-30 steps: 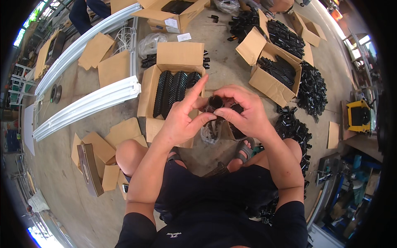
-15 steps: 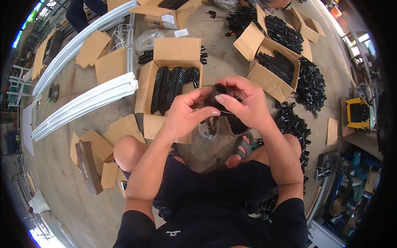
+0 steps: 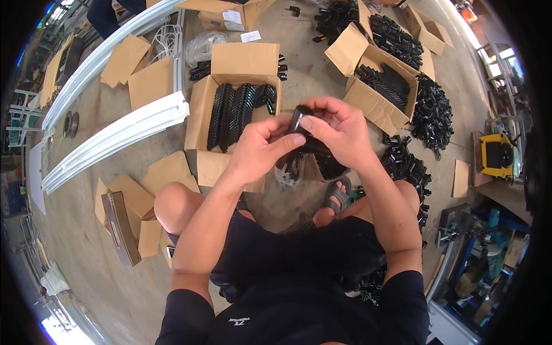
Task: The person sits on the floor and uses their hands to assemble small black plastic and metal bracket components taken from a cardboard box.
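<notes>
Up in front of my knees, my left hand (image 3: 261, 146) and my right hand (image 3: 340, 133) both grip a glossy black tube-shaped fitting (image 3: 297, 119). Its upper end points away from me, and my right thumb presses against its side. Fingers hide the rest of it. Just beyond the left hand stands an open cardboard box (image 3: 198, 123) with black fittings (image 3: 233, 115) stacked in slanting rows. Below the hands are a smaller container of black parts (image 3: 332, 167) and a clear plastic bag (image 3: 289, 173), both partly covered.
At the right, another open carton (image 3: 376, 112) holds black fittings, with a loose heap (image 3: 434, 118) beside it. More black parts (image 3: 405, 167) lie along my right leg. White curved profiles (image 3: 118, 141) stretch across the left, near flattened cardboard (image 3: 169, 169). A yellow-framed device (image 3: 497, 155) stands far right.
The fitting has tilted in my fingers, so its open end no longer faces up and its glossy side shows. Both hands keep hold, and the view has shifted slightly.
</notes>
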The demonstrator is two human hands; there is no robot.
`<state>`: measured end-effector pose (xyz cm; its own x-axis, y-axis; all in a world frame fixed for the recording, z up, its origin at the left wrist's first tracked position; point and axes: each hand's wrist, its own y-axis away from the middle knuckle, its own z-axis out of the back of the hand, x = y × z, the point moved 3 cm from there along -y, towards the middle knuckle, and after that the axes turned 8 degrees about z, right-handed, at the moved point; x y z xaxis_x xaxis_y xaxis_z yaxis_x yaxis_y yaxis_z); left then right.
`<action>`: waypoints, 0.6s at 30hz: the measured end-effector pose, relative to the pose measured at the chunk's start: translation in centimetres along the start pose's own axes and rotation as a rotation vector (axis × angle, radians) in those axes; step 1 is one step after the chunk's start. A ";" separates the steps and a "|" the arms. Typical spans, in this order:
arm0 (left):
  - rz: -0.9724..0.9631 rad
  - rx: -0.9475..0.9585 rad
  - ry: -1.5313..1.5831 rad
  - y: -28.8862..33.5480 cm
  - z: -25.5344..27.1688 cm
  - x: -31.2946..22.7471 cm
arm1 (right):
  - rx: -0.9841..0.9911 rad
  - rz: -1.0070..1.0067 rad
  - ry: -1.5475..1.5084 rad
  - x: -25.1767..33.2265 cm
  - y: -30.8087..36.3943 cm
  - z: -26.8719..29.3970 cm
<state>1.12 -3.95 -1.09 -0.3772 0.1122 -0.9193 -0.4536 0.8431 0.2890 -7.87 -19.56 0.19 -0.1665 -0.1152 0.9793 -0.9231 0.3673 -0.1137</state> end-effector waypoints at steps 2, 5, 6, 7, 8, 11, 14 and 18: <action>-0.021 -0.012 0.027 -0.2 0.4 0.3 | -0.019 -0.007 -0.042 0.7 -0.3 -0.3; 0.004 -0.064 0.035 0.0 1.0 0.4 | -0.015 -0.028 -0.043 0.6 -0.5 -0.9; -0.015 -0.071 0.008 0.1 1.0 0.2 | -0.023 -0.007 -0.049 0.3 -0.4 -0.9; -0.032 -0.079 -0.020 0.2 1.0 0.1 | -0.016 0.011 -0.063 0.2 -0.4 -1.0; -0.050 -0.087 -0.048 0.4 1.1 -0.1 | -0.008 0.028 -0.078 0.1 -0.5 -1.0; -0.041 -0.142 -0.053 0.9 1.8 -0.8 | 0.007 0.018 -0.049 -1.3 -1.6 -0.4; -0.099 -0.209 0.060 1.3 3.0 -2.1 | -0.049 -0.076 0.160 -5.2 -3.6 1.3; -0.105 -0.312 0.108 2.0 5.4 -3.7 | 0.166 -0.140 0.910 -14.1 -3.4 5.1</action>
<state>6.02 0.14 1.42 -0.3906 -0.0371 -0.9198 -0.7132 0.6439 0.2769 -4.15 -23.93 -14.06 0.2202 0.6441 0.7326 -0.9637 0.2600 0.0610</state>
